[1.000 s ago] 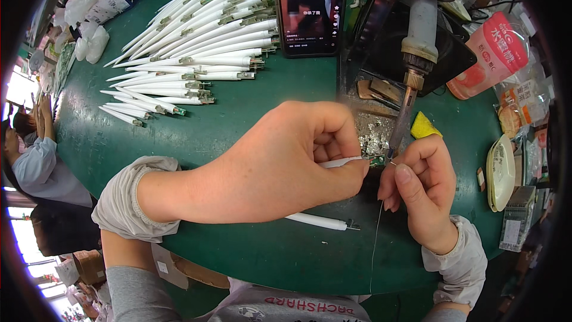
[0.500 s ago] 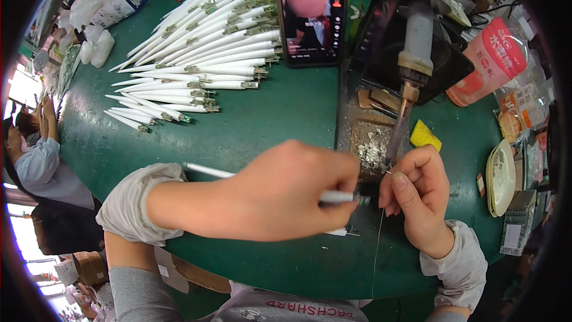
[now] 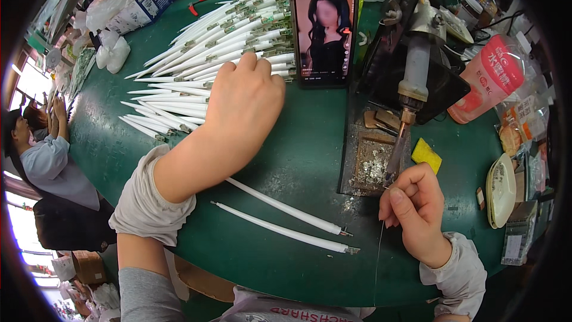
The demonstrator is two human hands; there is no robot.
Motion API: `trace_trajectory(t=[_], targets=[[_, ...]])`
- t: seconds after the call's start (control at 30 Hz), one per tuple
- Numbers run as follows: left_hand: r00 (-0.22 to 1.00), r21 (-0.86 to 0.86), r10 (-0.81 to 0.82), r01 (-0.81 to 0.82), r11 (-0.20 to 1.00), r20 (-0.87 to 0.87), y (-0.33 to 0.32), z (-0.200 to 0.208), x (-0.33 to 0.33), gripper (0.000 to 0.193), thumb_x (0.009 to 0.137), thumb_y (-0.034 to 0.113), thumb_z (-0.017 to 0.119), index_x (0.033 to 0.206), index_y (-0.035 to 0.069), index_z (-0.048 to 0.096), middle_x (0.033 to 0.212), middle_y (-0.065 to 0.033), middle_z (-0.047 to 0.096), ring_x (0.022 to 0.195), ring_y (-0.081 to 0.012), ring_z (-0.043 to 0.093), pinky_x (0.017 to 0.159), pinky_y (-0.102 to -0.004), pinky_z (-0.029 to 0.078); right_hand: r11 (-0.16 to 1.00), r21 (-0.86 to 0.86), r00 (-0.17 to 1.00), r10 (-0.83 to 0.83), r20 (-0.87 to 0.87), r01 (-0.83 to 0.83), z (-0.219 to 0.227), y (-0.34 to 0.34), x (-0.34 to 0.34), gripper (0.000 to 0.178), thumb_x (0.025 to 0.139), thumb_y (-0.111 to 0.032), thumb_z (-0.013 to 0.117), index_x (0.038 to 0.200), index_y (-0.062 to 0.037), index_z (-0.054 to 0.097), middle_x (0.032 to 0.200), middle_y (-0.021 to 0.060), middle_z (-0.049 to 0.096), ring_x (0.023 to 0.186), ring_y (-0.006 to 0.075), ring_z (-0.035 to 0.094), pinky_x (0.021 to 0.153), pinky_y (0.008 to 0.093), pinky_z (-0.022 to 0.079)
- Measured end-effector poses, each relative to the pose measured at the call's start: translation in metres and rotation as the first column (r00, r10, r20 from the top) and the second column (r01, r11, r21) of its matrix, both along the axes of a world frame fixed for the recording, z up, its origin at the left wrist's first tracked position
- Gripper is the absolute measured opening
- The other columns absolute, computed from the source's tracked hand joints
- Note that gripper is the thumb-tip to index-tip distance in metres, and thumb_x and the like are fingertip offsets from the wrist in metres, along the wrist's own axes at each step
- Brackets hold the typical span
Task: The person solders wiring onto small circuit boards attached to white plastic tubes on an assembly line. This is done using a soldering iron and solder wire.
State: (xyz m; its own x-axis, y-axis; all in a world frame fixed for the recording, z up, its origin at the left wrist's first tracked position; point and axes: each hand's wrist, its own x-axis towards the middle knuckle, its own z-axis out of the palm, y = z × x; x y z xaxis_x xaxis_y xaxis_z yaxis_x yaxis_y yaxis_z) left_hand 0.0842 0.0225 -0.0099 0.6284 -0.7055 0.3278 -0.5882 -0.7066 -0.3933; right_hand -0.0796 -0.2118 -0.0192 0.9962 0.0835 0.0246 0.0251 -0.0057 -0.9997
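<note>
My left hand (image 3: 245, 102) is closed over the near right part of a pile of white tapered sticks (image 3: 205, 53). Its fingertips are hidden, so what they grip cannot be made out. Small green circuit boards show at the sticks' ends. Two more white sticks, an upper one (image 3: 286, 207) and a lower one (image 3: 280, 231), lie on the table in front of me, metal ends to the right. My right hand (image 3: 417, 209) pinches a thin solder wire (image 3: 379, 256) that hangs toward the table edge. Just above those fingers is the tip of a mounted soldering iron (image 3: 411, 86).
Beside the iron tip sits a tray of solder scraps (image 3: 372, 164) and a yellow sponge (image 3: 426, 155). A phone (image 3: 325, 33) stands upright behind. At right are a pink bottle (image 3: 485, 80) and a pale dish (image 3: 500, 191). Red-handled pliers (image 3: 205, 1) lie far left; a person (image 3: 50, 158) sits beyond.
My left hand has moved from near the iron, where it held a white stick, left and away to the pile. Both near sticks are now in view. My right hand stays put.
</note>
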Motion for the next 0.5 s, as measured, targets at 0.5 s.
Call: trace_trajectory(t=[0.5], targets=[[0.732,-0.363,-0.556,0.431,0.826,-0.394,-0.025,0.03,-0.084,0.022,0.069,0.009,0.059,0.09,0.005,0.054,0.08,-0.0072,0.048,0.075,-0.0227,0.056,0.063,-0.0334,0.048,0.999,0.044,0.999,0.033,-0.032,-0.032,0.001,0.003,-0.004,0.024,0.083,0.0,0.065,0.102,-0.0003,0.051,0.076,0.001,0.059,0.063,0.0019,0.052,0.052,0.0163,0.04]])
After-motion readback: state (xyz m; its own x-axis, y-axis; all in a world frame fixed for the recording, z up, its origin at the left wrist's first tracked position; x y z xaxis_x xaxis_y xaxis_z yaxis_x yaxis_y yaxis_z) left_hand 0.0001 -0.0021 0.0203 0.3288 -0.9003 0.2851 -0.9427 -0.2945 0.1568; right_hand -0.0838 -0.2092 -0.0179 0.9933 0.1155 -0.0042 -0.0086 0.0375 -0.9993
